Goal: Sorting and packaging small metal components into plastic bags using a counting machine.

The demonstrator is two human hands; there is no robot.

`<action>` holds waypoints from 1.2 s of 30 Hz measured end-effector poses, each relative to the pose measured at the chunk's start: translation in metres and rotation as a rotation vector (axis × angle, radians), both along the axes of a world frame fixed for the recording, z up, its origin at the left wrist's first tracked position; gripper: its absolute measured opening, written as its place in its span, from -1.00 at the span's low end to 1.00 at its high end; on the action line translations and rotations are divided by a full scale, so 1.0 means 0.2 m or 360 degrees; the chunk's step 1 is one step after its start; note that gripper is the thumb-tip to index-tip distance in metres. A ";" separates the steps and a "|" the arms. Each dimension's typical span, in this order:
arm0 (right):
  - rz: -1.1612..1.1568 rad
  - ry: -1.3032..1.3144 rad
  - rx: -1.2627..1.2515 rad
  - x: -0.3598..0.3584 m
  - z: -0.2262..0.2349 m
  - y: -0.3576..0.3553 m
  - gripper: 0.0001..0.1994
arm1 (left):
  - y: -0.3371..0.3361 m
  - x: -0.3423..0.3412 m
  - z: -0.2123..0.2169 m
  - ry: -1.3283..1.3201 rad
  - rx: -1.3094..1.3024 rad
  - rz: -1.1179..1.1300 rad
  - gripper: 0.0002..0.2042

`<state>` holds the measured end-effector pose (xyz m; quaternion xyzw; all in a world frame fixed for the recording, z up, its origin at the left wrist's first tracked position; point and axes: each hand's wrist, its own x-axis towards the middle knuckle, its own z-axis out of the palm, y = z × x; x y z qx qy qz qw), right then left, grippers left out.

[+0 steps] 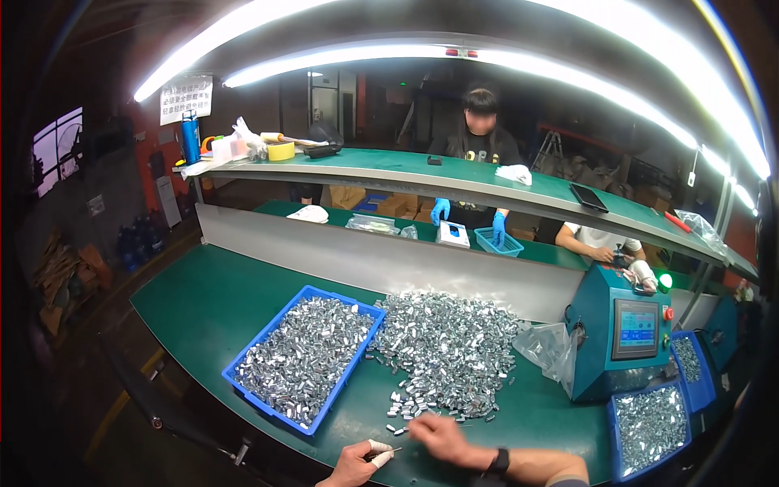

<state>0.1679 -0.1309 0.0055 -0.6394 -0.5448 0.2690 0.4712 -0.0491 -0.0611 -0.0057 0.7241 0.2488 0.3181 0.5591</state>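
Note:
My left hand [355, 466], with white coverings on its thumb and a finger, is closed in a pinch at the table's near edge. A thin metal pin [396, 450] sticks out from between those fingertips. Just to its right, my right hand [442, 441] is curled with the back of the hand up, a dark band on the wrist. Its fingertips are hidden, and a thin line shows beside it. A few small silvery metal pieces [397, 429] lie by its fingers, at the near end of a large heap of such pieces [446, 349].
A blue tray [235, 375] full of metal pieces stands left of the heap. Right are a teal machine [592, 325] with a screen, a plastic bag [545, 349] and another blue tray [614, 442]. Behind a low panel [365, 264], a blue-gloved person works beneath a green shelf [365, 165].

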 end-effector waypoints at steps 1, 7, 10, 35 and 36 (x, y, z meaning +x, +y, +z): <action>-0.0054 -0.0149 0.0172 0.08 0.14 0.05 -0.82 | -0.01 0.00 0.01 -0.0012 -0.0059 -0.0005 -0.88; -0.0534 -0.1535 0.1337 0.57 1.17 0.47 -0.56 | 0.03 -0.02 -0.15 0.0097 -0.0132 0.0103 -0.86; -0.0681 -0.1894 0.1234 0.74 1.52 0.64 -0.45 | 0.03 0.00 -0.11 0.0096 -0.0101 0.0070 -0.87; -0.0730 -0.1922 0.0473 1.19 1.68 0.97 -0.25 | 0.02 0.01 0.03 -0.0039 0.0179 0.0054 -0.90; -0.0708 -0.1959 0.0423 1.19 1.68 0.99 -0.23 | 0.02 0.02 0.03 -0.0041 0.0184 0.0056 -0.90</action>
